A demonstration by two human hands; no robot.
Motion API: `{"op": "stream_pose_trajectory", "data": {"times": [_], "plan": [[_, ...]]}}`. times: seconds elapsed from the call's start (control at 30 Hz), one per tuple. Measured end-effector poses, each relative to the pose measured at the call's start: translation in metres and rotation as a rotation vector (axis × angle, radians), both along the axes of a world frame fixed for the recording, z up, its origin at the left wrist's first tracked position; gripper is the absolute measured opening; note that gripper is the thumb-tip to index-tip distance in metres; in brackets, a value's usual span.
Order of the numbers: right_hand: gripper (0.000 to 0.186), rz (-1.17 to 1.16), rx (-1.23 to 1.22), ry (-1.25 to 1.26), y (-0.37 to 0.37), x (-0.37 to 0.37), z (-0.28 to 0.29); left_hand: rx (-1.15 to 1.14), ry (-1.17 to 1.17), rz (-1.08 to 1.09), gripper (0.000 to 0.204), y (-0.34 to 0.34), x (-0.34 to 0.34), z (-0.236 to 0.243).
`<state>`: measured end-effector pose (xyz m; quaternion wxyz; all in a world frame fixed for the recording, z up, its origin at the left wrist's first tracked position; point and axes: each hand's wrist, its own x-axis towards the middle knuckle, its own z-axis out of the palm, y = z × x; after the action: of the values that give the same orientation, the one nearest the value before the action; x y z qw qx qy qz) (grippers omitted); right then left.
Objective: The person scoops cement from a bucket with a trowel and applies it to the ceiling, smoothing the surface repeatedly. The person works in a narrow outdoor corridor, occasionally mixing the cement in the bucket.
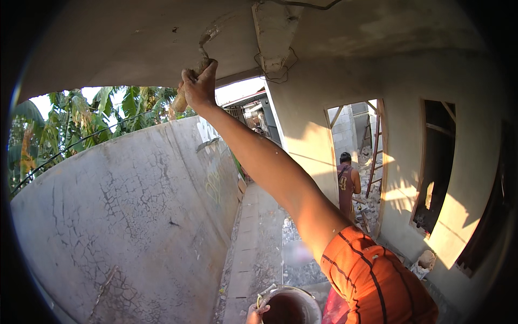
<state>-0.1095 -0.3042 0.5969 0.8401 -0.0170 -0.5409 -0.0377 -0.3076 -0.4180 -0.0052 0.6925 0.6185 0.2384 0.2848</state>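
My right hand (200,86) is raised on an outstretched arm, closed round the worn handle (181,100) of a hand tool, probably a trowel; its metal end (203,46) reaches a rough wet-looking patch (215,28) on the grey plastered ceiling (135,43). At the bottom, my left hand (258,313) grips a bucket (306,299) by its handle or rim; the bucket has a dark interior, and its lower part is out of view.
A cracked wall (124,205) runs along the left, with plants (129,105) beyond. A narrow paved path (248,227) lies below. Right are a doorway with a person (345,183) and a ladder (372,162), an opening (434,162), and a pale container (423,262). A ceiling beam (272,38) hangs nearby.
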Motion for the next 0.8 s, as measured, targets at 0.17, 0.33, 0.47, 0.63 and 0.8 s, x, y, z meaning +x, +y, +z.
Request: {"op": "stream_pose_trajectory", "data": {"times": [0.17,0.33,0.47,0.63,0.8], "plan": [[0.029,0.127,-0.032,0.161,0.003,0.033,-0.041,-0.044,0.02,0.053,0.042,-0.002,0.002,-0.015],[0.01,0.704,-0.137,0.37,-0.033,0.135,0.025,-0.018,0.031,0.014,0.044,0.007,0.004,-0.019],[0.01,0.711,-0.209,0.162,-0.05,0.144,0.045,-0.032,-0.016,0.012,0.044,0.003,0.006,-0.014],[0.01,0.577,-0.093,0.105,-0.044,0.1,0.047,0.002,-0.009,0.004,0.045,-0.008,-0.001,0.011],[0.009,0.459,-0.08,0.093,-0.045,0.067,0.048,0.024,-0.045,0.008,0.045,-0.006,-0.011,-0.005]]}}
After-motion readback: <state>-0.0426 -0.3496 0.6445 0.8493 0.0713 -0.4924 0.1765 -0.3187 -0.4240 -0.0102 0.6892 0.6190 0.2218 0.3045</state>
